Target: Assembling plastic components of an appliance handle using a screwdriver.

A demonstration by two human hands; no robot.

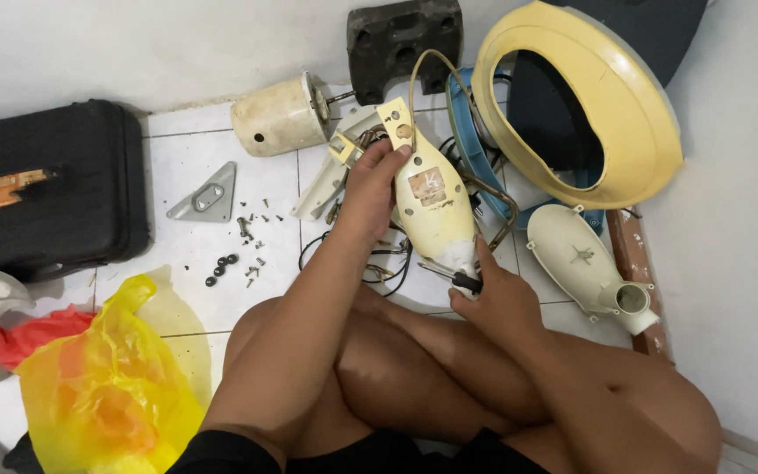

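Note:
My left hand (370, 189) grips the upper part of a cream plastic housing shell (432, 206), fingers curled over its top edge near a small metal bracket. At the shell's narrow lower end, my right hand (497, 298) is closed around a dark-handled tool (465, 281) that touches the shell. Wires and a bent metal rod (497, 206) trail from behind the shell. A second matching cream shell (585, 263) lies on the tiles to the right. My crossed bare legs sit below both hands.
A cream cylindrical motor (281, 114) lies at the back, beside a dark block (404, 39). A yellow ring housing (603, 88) leans at right. Loose screws and washers (239, 259), a triangular metal plate (206, 197), a black case (41, 189) and a yellow plastic bag (103, 386) are at left.

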